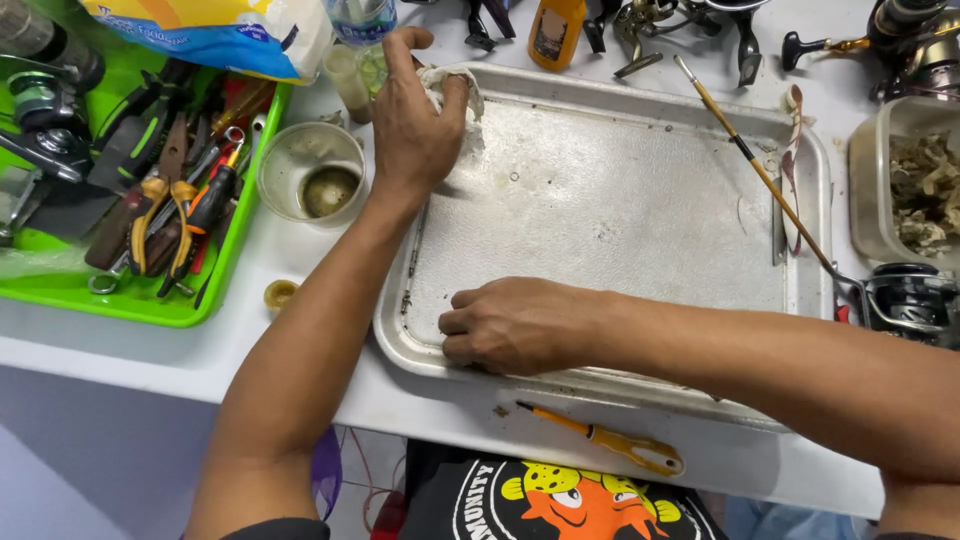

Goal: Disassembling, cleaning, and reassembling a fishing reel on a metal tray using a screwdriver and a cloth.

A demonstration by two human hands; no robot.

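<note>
The left hand (415,125) has its fingers clamped on a crumpled white rag (450,85), pressed into the far left corner of the metal tray (620,200) on the white surface (150,345). The right hand (510,325) rests on the tray's near edge, fingers curled together and holding nothing. A thin brush (755,165) lies across the tray's right side. A green bin of tools (140,200) sits to the left, and a yellow-handled screwdriver (610,440) lies just in front of the tray.

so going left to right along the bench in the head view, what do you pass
Green plastic tray of pliers and hand tools → round clear plastic cup with dark residue → left hand pressing a crumpled white rag → wide grey metal baking tray → long thin wooden brush → clear plastic tub of pale scraps.
</note>
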